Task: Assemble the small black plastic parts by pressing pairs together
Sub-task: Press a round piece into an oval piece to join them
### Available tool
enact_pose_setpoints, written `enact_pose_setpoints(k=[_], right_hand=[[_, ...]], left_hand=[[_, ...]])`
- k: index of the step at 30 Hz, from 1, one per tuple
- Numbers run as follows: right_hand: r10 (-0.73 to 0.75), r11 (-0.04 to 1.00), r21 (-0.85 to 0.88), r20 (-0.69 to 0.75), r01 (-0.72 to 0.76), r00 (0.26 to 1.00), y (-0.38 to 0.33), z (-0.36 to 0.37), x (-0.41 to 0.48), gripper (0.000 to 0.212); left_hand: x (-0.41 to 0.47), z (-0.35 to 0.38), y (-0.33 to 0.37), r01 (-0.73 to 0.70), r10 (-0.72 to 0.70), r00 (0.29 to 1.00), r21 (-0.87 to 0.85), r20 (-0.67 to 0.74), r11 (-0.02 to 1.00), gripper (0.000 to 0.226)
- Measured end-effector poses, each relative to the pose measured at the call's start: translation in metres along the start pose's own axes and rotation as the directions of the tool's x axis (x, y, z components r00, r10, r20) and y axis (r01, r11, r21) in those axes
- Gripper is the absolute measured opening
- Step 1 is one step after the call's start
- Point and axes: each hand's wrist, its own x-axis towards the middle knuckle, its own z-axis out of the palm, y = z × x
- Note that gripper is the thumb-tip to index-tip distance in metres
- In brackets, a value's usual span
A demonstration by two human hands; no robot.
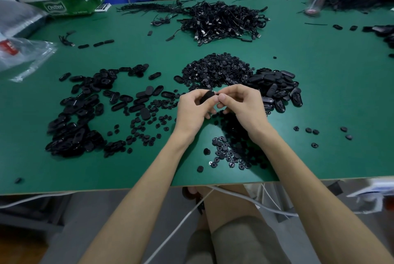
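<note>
Just in front of the mound of small round pieces at the middle of the green desk, a black oval part is held above the surface between both hands. It is gripped by the curled fingers and thumb of the left hand, and its right end is pinched by the thumb and forefinger of the right hand; whether a second small piece is caught there cannot be told. Right of the mound, touching it, a heap of oval shells is piled. Left of the mound, more oval shells are spread loosely. Nearer than the mound, by the right wrist, loose round pieces are scattered. Behind the mound, black cables are tangled.
</note>
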Motion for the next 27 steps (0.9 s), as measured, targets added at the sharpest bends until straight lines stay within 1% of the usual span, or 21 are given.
enact_pose_setpoints(k=[4,8,11,16,21,23,27], right_hand=[[0.013,0.998,0.067,-0.026,-0.012,1.000,-0.0004,-0.0025,-0.0005,0.007],[0.019,0.992,0.124,0.011,-0.021,1.000,-0.0024,-0.0026,-0.0013,0.009],[0.014,0.990,0.137,0.027,-0.018,1.000,-0.0036,-0.0028,-0.0015,0.012],[0.026,0.991,0.134,0.002,-0.026,1.000,-0.0031,-0.0022,-0.0012,0.015],[0.013,0.991,0.132,0.019,-0.015,1.000,-0.0034,-0.0016,-0.0019,0.010],[0.011,0.991,0.131,0.020,-0.014,1.000,-0.0029,-0.0005,-0.0020,0.009],[0.011,0.991,0.135,0.003,-0.011,1.000,-0.0010,-0.0010,-0.0009,0.009]], left_hand=[[0.0008,-0.0029,0.0000,0.015,-0.021,0.998,-0.099,-0.061,0.995,0.012],[0.0024,-0.0042,-0.0007,0.017,-0.027,0.993,-0.089,-0.115,0.996,0.015],[0.0014,-0.0032,0.0014,0.017,-0.029,0.994,-0.108,-0.107,0.994,0.007],[-0.0001,-0.0024,0.0026,0.041,-0.060,0.991,-0.162,-0.120,0.986,0.011],[-0.0005,-0.0022,0.0048,0.029,-0.052,0.992,-0.192,-0.112,0.981,0.010],[-0.0007,-0.0011,0.0050,0.030,-0.049,0.994,-0.192,-0.097,0.981,0.012],[-0.0015,-0.0004,0.0053,0.037,-0.042,0.999,-0.199,-0.021,0.979,0.013]])
